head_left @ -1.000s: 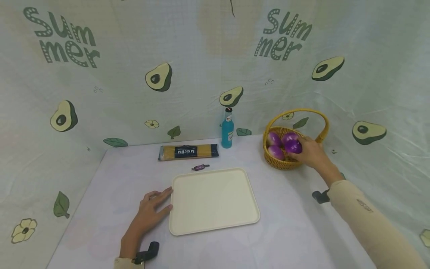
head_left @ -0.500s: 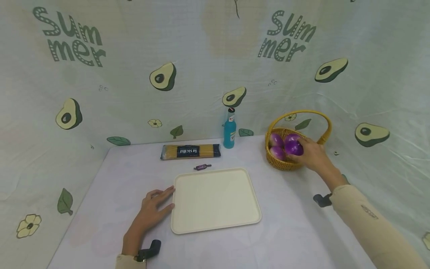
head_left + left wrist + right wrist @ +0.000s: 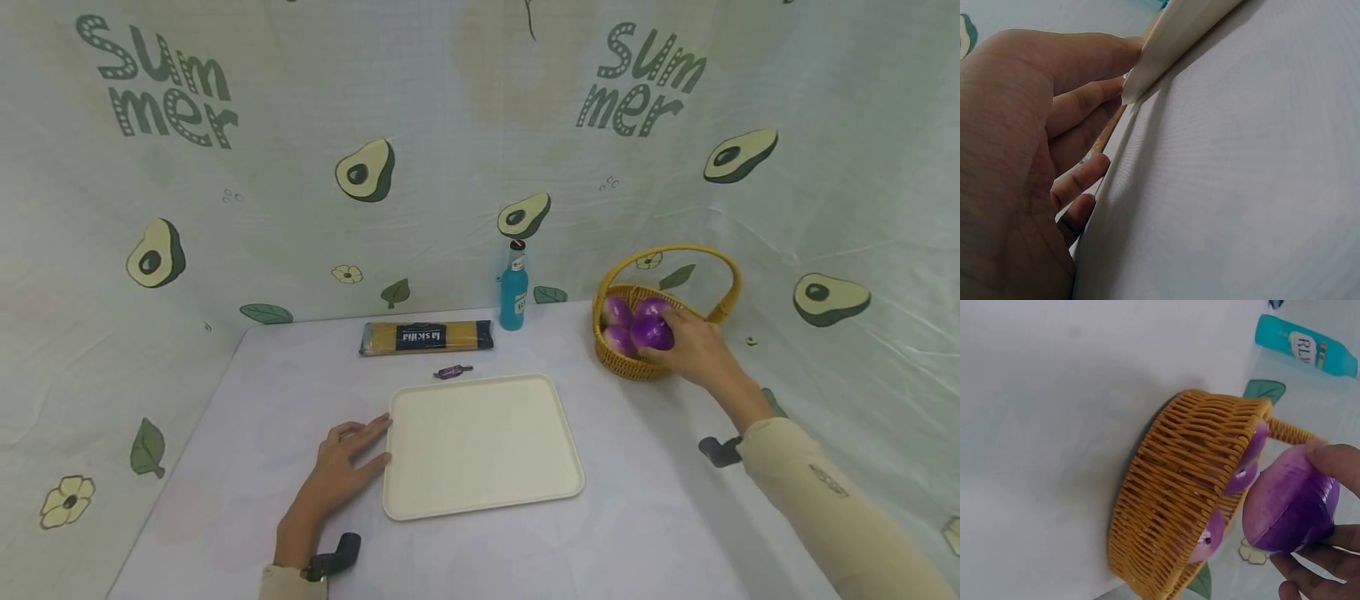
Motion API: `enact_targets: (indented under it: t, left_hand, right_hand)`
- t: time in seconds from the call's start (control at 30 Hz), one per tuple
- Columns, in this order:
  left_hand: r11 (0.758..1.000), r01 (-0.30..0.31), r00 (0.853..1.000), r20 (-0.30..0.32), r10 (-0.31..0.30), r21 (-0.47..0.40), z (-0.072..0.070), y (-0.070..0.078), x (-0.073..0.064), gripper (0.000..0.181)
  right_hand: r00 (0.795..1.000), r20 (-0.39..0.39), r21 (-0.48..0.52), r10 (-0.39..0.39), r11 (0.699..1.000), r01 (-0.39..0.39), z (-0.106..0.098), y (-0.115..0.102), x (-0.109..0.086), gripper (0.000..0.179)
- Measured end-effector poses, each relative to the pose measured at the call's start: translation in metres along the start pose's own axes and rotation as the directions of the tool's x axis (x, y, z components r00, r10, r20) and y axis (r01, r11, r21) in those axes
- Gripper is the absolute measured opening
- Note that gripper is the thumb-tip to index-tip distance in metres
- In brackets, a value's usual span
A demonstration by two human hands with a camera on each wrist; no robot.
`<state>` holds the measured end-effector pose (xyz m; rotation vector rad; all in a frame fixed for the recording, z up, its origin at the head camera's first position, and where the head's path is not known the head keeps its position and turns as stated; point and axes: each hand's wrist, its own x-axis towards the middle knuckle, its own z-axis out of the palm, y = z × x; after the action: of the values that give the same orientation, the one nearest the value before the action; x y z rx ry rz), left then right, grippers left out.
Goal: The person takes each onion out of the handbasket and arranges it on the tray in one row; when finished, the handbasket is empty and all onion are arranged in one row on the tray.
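Note:
My right hand (image 3: 693,346) grips a glossy purple onion (image 3: 1294,500), dark purple on one side and paler on the other, with thumb and fingers around it. The wrist view shows this onion just above the rim of a brown wicker basket (image 3: 1172,481). Several more purple onions (image 3: 617,312) lie inside, partly hidden by the weave and my hand. My left hand (image 3: 341,467) is at the left edge of a cream rectangular tray (image 3: 480,450). Its thumb touches the tray's rim in the left wrist view, and its fingers are loosely extended.
A pasta packet (image 3: 426,337) lies at the back of the white-covered table, with a small purple wrapped candy (image 3: 453,372) in front. A blue bottle (image 3: 513,292) stands between packet and basket. The basket's tall handle (image 3: 667,248) arches up beside my right hand. A printed cloth hangs behind.
The gripped onion has shifted slightly left and lower over the basket in the last half second, the right hand turning a little with it. The left hand stays at the tray.

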<state>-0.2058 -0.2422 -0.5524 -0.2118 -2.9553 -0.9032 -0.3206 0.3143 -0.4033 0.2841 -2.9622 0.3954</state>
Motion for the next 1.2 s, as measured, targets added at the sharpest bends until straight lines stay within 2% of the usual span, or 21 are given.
enact_targets:
  t: [0.53,0.97,1.2]
  left_hand:
    - [1.000,-0.022,1.000,-0.014,0.022,-0.009,0.003,-0.003,0.000,0.061]
    - [1.000,-0.028,0.999,-0.024,0.028,0.000,0.002,-0.003,0.000,0.061]
    - [1.000,-0.004,1.000,-0.007,0.004,0.000,0.001,-0.003,-0.001,0.061]
  right_hand:
    - [1.000,0.006,-0.017,-0.026,1.000,0.026,0.000,-0.019,-0.006,0.083]
    - [0.994,-0.056,-0.022,-0.096,0.995,0.095,0.005,-0.031,-0.007,0.078]
    - [0.995,-0.035,-0.001,-0.092,0.996,0.092,0.006,-0.042,-0.007,0.077]
